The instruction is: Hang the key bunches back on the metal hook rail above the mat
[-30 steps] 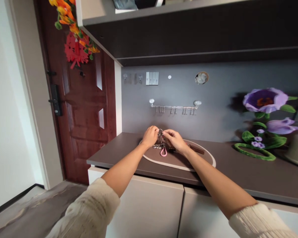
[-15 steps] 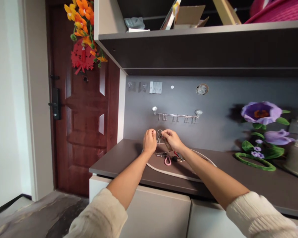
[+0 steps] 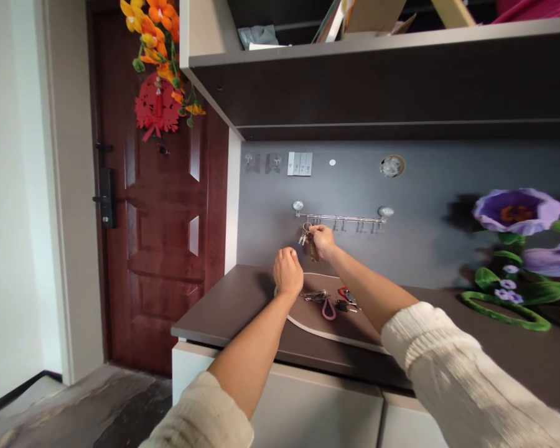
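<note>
Right hand [image 3: 323,240] has risen from the tray [image 3: 313,316], pinching the key bunch [image 3: 305,233] at the 9 o'clock end of the hook rail [image 3: 350,218]. Left hand [image 3: 288,271] has released it, fingers curled shut, at the bunch's 7 o'clock.

Left sleeve [image 3: 200,417]: cream white and soft, like a woolly jumper, with a bumpy knit. It ends near the elbow.
Right sleeve [image 3: 466,373]: the same cream white knit, thick and puffy, with thin lines running along it and a rounded edge.
Forearms [image 3: 256,336]: bare from the sleeve ends down to the wrists.
Left hand [image 3: 288,270]: bare, like its wrist.
Right hand [image 3: 322,239]: bare too.
</note>
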### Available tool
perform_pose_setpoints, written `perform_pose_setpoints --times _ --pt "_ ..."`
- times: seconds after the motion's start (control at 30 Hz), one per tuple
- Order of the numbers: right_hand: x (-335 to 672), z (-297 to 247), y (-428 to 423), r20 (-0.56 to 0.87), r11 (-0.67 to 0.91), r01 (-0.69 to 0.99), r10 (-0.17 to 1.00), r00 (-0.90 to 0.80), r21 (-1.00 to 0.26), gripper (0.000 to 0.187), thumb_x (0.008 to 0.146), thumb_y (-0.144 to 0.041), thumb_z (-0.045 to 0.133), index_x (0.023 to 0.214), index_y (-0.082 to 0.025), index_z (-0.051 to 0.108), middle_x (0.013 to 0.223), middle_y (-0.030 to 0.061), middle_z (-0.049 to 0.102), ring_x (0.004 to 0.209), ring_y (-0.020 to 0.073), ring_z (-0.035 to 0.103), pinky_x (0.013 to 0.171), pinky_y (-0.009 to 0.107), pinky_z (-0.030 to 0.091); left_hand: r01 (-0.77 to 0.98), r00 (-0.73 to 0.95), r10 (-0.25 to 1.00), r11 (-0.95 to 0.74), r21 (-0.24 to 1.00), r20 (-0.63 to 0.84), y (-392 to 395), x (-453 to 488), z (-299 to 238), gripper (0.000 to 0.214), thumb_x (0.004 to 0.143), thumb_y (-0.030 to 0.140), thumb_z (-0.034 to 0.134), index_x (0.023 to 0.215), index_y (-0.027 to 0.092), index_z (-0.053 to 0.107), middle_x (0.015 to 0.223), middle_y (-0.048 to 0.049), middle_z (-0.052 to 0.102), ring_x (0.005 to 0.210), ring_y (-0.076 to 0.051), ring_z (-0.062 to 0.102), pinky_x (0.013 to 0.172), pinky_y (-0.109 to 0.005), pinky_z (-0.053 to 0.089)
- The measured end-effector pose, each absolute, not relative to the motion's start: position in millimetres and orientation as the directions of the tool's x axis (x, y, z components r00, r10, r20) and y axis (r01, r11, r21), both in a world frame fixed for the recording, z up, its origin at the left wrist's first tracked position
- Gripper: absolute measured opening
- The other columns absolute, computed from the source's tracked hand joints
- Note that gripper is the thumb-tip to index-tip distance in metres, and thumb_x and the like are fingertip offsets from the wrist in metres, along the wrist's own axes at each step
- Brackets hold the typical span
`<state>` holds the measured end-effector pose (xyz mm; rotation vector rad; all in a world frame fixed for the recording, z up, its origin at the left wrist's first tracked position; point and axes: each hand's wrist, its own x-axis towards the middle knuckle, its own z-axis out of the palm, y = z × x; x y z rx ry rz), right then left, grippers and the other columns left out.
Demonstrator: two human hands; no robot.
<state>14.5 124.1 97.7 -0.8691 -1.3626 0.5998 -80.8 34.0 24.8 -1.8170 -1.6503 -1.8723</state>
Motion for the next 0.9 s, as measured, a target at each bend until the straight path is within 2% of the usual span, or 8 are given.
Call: perform_pose_setpoints --times 0.1,0.23,0.33,0.5,0.77,0.9 --pt "7.4 101.1 130.3 0.398 0.437 -0.094 0.875 0.276 -0.894 0.01 0.073 -0.019 0.054 0.065 -0.019 0.047 0.049 -0.0034 0.049 0.043 0.0089 0.049 0.048 0.024 0.049 0.672 -0.303 0.599 -0.417 0.612 0.741 33.7 -80.8 24.9 0.027 0.089 0.026 0.025 0.092 0.018 0.051 0.097 -0.0104 0.056 0.092 -0.02 0.052 0.081 -0.033 0.037" --pt "1.9 102.3 137.0 0.337 0.409 -0.178 0.882 0.33 -0.895 0.011 0.073 -0.019 0.056 0.067 -0.019 0.047 0.049 -0.0047 0.048 0.041 0.0074 0.048 0.046 0.023 0.048 0.679 -0.304 0.604 -0.406 0.612 0.737 32.8 -80.7 25.3 0.026 0.089 0.025 0.025 0.093 0.017 0.05 0.097 -0.0103 0.056 0.092 -0.021 0.051 0.08 -0.033 0.037" --pt "1.3 98.9 143.8 0.335 0.398 -0.133 0.878 0.342 -0.908 0.013 0.074 -0.02 0.055 0.065 -0.019 0.046 0.047 -0.0044 0.048 0.041 0.0079 0.049 0.046 0.023 0.048 0.682 -0.303 0.596 -0.409 0.606 0.743 32.8 -80.8 25.3 0.026 0.089 0.025 0.026 0.092 0.017 0.05 0.097 -0.0102 0.056 0.092 -0.021 0.051 0.08 -0.033 0.037" --pt "4.4 88.3 153.1 0.442 0.445 0.062 0.845 0.302 -0.893 0.014 0.073 -0.028 0.058 0.066 -0.018 0.053 0.043 -0.0025 0.047 0.039 0.0096 0.046 0.042 0.023 0.045 0.681 -0.313 0.591 -0.406 0.609 0.743 34.6 -81.6 24.4 0.026 0.089 0.025 0.026 0.092 0.018 0.05 0.096 -0.01 0.056 0.092 -0.02 0.051 0.079 -0.033 0.037" --pt "16.4 77.0 150.9 0.483 0.463 0.136 0.843 0.236 -0.876 0.018 0.071 -0.033 0.058 0.064 -0.017 0.056 0.043 -0.002 0.049 0.04 0.01 0.046 0.045 0.024 0.042 0.697 -0.314 0.584 -0.394 0.599 0.749 38.4 -84.4 20.9 0.025 0.089 0.025 0.026 0.091 0.019 0.05 0.093 -0.01 0.055 0.09 -0.02 0.051 0.079 -0.033 0.037" --pt "26.5 73.3 142.8 0.504 0.479 0.17 0.848 0.165 -0.861 0.013 0.07 -0.029 0.058 0.067 -0.016 0.057 0.047 -0.0021 0.053 0.046 0.0095 0.049 0.049 0.022 0.044 0.716 -0.29 0.613 -0.371 0.592 0.735 38.4 -86.4 20.1 0.026 0.089 0.024 0.025 0.092 0.018 0.05 0.095 -0.0104 0.056 0.091 -0.02 0.052 0.079 -0.033 0.038"
